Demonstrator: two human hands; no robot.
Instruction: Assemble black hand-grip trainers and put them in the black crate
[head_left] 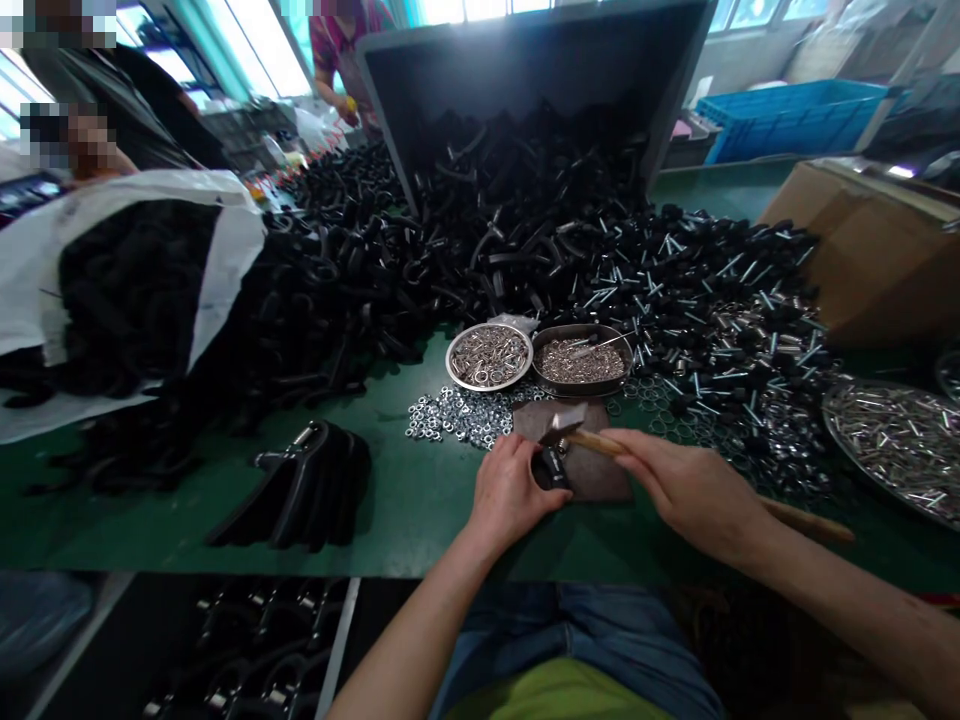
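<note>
My left hand (510, 492) is closed on a small black part (553, 466) that stands on a dark metal block (592, 470) on the green table (420, 500). My right hand (686, 485) grips the wooden handle of a hammer (564, 424), whose steel head hovers just above the part. Directly behind the block lie a pile of loose nuts (461, 415) and two round trays of small metal pieces (489, 356) (582, 358).
A huge heap of black curved parts (480, 240) spills from a tipped grey bin (540, 60). Bolted black pieces (720, 310) lie right, with a metal tray (892, 440) and cardboard box (877, 250). Assembled parts (307, 490) rest left. Other people stand at the back left.
</note>
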